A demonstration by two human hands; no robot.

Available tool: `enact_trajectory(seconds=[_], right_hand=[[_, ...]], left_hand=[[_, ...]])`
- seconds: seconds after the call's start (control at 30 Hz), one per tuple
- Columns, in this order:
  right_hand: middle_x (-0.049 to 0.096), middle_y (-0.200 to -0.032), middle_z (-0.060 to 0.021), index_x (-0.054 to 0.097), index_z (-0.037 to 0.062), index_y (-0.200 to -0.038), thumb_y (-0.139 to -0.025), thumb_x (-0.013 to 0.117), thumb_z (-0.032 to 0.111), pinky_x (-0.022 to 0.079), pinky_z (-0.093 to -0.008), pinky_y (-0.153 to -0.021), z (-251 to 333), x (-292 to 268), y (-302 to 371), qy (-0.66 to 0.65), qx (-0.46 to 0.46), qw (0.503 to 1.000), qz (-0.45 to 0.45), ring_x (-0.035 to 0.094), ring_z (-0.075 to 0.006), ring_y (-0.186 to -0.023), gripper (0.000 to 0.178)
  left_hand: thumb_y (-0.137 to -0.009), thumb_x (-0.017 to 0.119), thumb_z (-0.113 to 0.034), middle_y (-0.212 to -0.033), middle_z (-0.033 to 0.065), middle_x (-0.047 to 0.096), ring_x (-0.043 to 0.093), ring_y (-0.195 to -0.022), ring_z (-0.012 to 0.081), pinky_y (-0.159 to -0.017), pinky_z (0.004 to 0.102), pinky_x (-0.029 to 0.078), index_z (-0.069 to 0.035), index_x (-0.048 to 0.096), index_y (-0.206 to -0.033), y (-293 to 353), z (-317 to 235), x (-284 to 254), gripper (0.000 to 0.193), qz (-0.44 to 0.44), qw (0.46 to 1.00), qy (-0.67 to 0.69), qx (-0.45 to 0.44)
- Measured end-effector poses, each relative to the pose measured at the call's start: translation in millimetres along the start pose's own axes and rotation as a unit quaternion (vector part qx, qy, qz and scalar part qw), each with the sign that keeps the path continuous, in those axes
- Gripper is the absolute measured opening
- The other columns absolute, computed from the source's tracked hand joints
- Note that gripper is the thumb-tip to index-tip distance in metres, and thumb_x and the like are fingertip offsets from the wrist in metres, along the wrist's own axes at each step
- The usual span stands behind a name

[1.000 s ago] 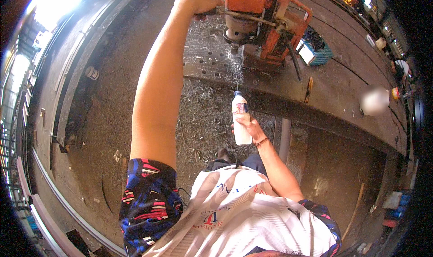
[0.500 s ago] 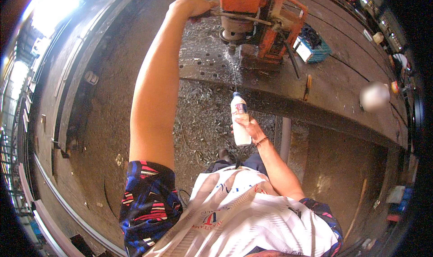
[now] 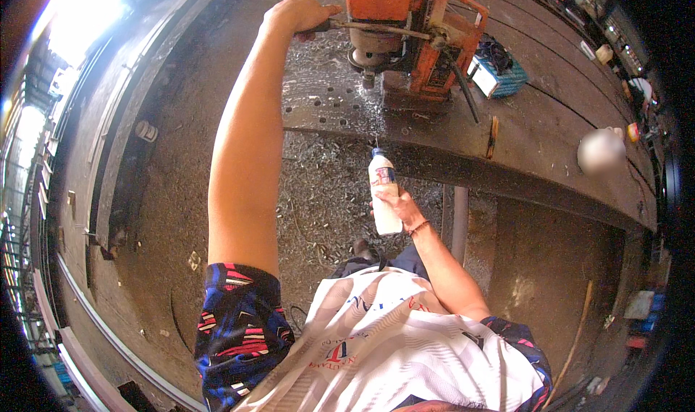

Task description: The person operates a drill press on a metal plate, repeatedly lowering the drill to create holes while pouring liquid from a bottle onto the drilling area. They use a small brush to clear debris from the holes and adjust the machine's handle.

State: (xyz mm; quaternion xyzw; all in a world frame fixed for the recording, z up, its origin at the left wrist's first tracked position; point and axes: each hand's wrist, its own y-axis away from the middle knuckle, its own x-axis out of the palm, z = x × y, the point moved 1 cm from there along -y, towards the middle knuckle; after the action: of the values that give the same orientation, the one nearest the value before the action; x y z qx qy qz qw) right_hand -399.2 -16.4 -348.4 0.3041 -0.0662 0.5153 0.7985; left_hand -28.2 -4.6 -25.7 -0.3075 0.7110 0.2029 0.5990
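My left hand (image 3: 300,14) is raised at arm's length, closed around the dark grip of a long metal lever (image 3: 387,28). The lever belongs to an orange drilling machine (image 3: 376,0), whose chuck (image 3: 371,59) points down at a steel plate (image 3: 311,108) with several holes. In my right hand (image 3: 407,209) is a plastic squeeze bottle (image 3: 387,222) of whitish liquid with a blue cap, tilted slightly with its top toward the drill. A thin stream runs from the cap toward the wet, whitish spot beneath the chuck. The drill's tip is hard to make out.
Right of the machine, a blue-and-white box (image 3: 499,75) with dark items on it sits on the steel surface. A pale rounded container (image 3: 602,151) stands farther right. Metal shavings (image 3: 318,195) cover the ground below the plate edge. A white bucket (image 3: 146,130) is at the left.
The machine and my left hand appear slightly farther left in the picture, along with a small shift of the view. Both hands keep their hold, and the thin stream still runs.
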Motion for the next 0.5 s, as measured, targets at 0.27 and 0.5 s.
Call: enact_trajectory(seconds=[0.27, 0.5], right_hand=[[0.069, -0.090, -0.0143, 0.056, 0.0046, -0.118, -0.085, 0.072, 0.019, 0.060, -0.0375, -0.062, -1.5, -0.4, -0.9, -0.011, 0.027, 1.000, -0.003, 0.070, -0.0246, -0.072, 0.039], [0.067, -0.090, -0.0116, 0.056, 0.0048, -0.117, -0.085, 0.073, 0.018, 0.060, -0.0377, -0.062, -1.6, -1.6, -1.1, -0.024, 0.022, 0.999, 0.008, 0.069, -0.0242, -0.070, 0.039]], left_hand=[[-0.085, 0.048, -0.072, -0.067, 0.0078, 0.069, 0.069, -0.077, 0.0229, -0.082, 0.0422, 0.051, -0.010, 0.074, -0.074, -1.1, 1.5, 0.7, 0.068, 0.017, 1.000, -0.013, -0.019], [-0.085, 0.049, -0.070, -0.066, 0.0068, 0.069, 0.070, -0.074, 0.0202, -0.080, 0.0388, 0.052, -0.011, 0.075, -0.075, -0.2, -2.6, -0.8, 0.066, 0.056, 0.997, 0.007, -0.045]])
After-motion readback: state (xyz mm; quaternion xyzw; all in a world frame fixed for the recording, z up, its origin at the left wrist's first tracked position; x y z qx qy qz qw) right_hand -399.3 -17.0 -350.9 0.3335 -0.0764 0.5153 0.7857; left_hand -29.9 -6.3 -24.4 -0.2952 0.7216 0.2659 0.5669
